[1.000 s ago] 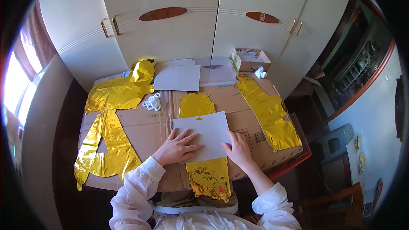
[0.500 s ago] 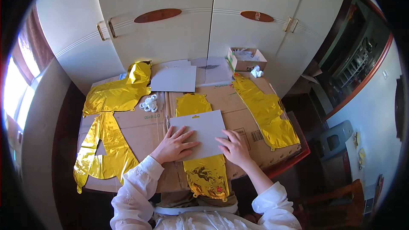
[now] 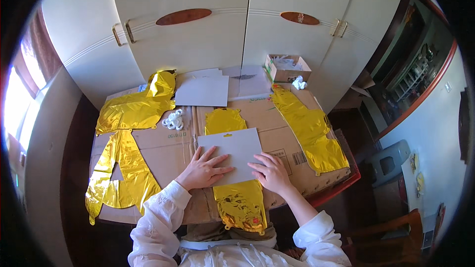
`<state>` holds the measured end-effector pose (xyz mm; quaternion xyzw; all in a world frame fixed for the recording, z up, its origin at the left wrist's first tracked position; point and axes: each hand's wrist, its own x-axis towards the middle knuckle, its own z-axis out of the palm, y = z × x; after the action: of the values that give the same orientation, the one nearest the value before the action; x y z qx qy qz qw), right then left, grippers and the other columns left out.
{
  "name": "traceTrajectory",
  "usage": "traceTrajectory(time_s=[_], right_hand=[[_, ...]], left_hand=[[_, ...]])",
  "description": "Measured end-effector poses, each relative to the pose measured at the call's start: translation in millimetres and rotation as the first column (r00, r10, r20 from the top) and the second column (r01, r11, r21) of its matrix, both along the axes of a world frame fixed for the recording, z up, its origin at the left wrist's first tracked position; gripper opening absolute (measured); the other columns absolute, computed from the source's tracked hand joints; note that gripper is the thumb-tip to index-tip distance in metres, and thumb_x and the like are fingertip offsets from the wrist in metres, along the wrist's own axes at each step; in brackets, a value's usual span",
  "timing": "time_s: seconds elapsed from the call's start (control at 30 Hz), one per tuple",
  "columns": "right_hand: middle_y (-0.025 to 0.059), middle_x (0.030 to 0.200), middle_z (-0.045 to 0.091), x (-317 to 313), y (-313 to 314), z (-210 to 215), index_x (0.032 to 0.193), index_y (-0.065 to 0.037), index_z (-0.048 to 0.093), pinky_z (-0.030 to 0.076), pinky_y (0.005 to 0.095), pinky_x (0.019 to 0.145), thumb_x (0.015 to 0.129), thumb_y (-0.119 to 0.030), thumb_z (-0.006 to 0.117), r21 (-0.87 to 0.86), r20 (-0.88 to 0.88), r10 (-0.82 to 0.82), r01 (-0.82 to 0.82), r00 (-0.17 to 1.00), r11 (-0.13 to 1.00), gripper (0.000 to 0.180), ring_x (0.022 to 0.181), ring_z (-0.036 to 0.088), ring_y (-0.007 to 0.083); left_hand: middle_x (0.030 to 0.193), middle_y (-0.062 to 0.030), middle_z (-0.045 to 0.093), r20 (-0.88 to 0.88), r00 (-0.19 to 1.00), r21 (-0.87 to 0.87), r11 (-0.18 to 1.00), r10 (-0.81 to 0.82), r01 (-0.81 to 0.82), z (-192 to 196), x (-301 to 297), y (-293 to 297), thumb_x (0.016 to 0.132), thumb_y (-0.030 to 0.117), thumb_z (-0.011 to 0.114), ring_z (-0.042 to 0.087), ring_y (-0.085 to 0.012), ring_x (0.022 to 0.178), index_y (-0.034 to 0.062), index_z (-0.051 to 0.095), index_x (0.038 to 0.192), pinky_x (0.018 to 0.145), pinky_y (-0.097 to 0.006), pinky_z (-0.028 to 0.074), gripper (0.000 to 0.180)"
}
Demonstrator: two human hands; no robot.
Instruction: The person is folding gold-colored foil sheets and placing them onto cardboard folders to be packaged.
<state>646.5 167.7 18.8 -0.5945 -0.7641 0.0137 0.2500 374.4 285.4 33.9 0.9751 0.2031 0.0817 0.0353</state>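
Observation:
A white card (image 3: pixel 240 143) with a small hang slot lies across the middle of a flat gold foil balloon (image 3: pixel 240 203), whose top and bottom ends stick out beyond it. My left hand (image 3: pixel 204 169) rests open on the card's left side, fingers spread. On its lower right side lies my right hand (image 3: pixel 272 173), also open, fingers somewhat bent and pressing lightly on the surface. The part of the balloon under the card and hands is hidden.
Cardboard (image 3: pixel 170 168) covers the table. More gold foil balloons lie around: an A-shaped one (image 3: pixel 129 190), one behind it (image 3: pixel 131 113), one at right (image 3: pixel 311 136). White rings (image 3: pixel 173 119), white cards (image 3: pixel 203 90), a box (image 3: pixel 292 75) and a crumpled white piece (image 3: pixel 299 83) sit farther back.
My right hand has shifted very slightly left on the card. The card and balloons look unmoved.

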Motion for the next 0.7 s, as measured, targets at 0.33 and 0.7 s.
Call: traceTrajectory(time_s=[0.33, 0.7], right_hand=[[0.0046, 0.134, 0.057, 0.7, 0.9, -2.1, 0.123, -0.026, 0.067, 0.036, 0.0466, 0.107, 0.091, -0.028, 0.063, -0.063, 0.004, -0.016, 0.017, 1.000, 0.998, 0.032, 0.131, 0.047, 0.0253], [0.0041, 0.132, 0.058, -1.8, 0.2, 0.2, 0.120, -0.025, 0.068, 0.037, 0.0450, 0.106, 0.090, -0.028, 0.064, -0.030, 0.004, -0.014, 0.014, 1.000, 0.999, 0.031, 0.129, 0.048, 0.0245]], left_hand=[[0.147, -0.0001, 0.046, 0.035, 0.999, -0.028, 1.000, 0.007, -0.006, 2.7, 0.7, -2.2, 0.093, 0.040, 0.056, 0.034, -0.0384, 0.140, 0.0478, 0.057, 0.132, 0.112, -0.067, 0.019, 0.039], [0.145, 0.0018, 0.049, 0.069, 0.998, -0.002, 1.000, 0.010, -0.010, 5.3, -0.9, -3.7, 0.094, 0.041, 0.055, 0.039, -0.0375, 0.138, 0.0484, 0.058, 0.130, 0.111, -0.065, 0.022, 0.037]])
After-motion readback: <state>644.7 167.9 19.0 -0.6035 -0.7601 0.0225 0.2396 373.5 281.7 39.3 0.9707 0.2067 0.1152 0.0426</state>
